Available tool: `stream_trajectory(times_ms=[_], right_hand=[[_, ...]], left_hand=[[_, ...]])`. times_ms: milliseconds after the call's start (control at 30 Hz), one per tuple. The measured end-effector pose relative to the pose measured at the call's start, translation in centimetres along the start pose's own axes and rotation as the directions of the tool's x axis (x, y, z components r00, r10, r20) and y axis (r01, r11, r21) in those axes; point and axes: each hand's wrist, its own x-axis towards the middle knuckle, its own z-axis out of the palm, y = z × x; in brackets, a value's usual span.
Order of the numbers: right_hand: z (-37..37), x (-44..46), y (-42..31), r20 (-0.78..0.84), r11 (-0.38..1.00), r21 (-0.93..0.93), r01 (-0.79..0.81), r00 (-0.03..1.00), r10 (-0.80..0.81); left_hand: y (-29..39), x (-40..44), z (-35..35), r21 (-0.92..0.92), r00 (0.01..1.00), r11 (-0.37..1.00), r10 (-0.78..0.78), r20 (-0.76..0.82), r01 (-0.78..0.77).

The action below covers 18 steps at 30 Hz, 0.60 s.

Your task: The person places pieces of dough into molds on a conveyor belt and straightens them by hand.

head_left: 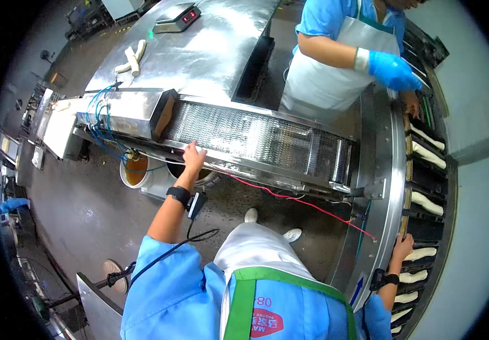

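My left hand (193,157) rests at the near metal rail of a mesh conveyor belt (233,131), its fingers apart and holding nothing. Far to the right, my right hand (403,247) has its fingers closed at the wooden strip (407,198) edging a row of dark trays. Beside that hand lies a long pale dough piece (421,254) in its slot. Another dough piece (426,202) lies further up the row, with several more above and below. Part of my right hand's grip is hidden.
Opposite stands a co-worker in a white apron, with a blue-gloved hand (394,70) over the tray row. A steel table (210,51) bears a digital scale (177,18) and dough sticks (134,59). A bucket (135,171) stands below the conveyor; a red cord (289,196) runs along it.
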Motion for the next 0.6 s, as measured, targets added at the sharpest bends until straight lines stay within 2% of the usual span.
stream_trajectory(times_ms=[133,167,200,300,400,433,467,533,600], right_hand=[[-1.7,-0.7,-0.4,0.044,1.000,-0.004,-0.006,0.999,0.006],[-0.8,-0.8,0.4,-0.062,0.999,-0.024,0.033,0.997,-0.035],[-0.9,-1.0,0.5,-0.064,0.999,-0.029,0.035,0.997,-0.037],[-1.4,-1.5,0.6,0.002,0.999,-0.041,0.015,1.000,-0.015],[-1.8,-2.4,0.5,-0.049,0.997,-0.083,0.001,0.999,-0.006],[-1.5,-2.1,1.2,0.023,0.996,-0.084,-0.026,0.999,0.028],[-1.7,-2.5,1.3,0.023,0.996,-0.087,-0.020,0.999,0.022],[-2.1,-3.2,0.8,-0.057,0.997,-0.076,-0.010,0.998,0.006],[-2.4,-3.2,0.9,-0.031,0.996,-0.084,-0.026,0.999,0.024]], left_hand=[[0.3,2.7,-1.5,-0.035,0.954,0.954,-0.298,-0.033,0.297],[-0.8,3.7,-1.1,-0.089,0.954,0.954,-0.292,-0.068,0.286],[0.8,3.6,-2.3,-0.128,0.935,0.932,-0.349,-0.068,0.338],[0.4,5.7,-2.3,-0.098,0.923,0.922,-0.380,-0.064,0.373],[0.2,7.0,-1.9,-0.196,0.909,0.902,-0.408,-0.091,0.385],[0.9,7.0,-2.0,-0.261,0.895,0.877,-0.438,-0.087,0.404],[1.4,6.9,-2.2,-0.324,0.881,0.848,-0.467,-0.081,0.420],[1.3,7.5,-1.9,-0.304,0.871,0.848,-0.481,-0.097,0.434],[1.4,7.9,-1.5,-0.322,0.851,0.827,-0.514,-0.104,0.460]])
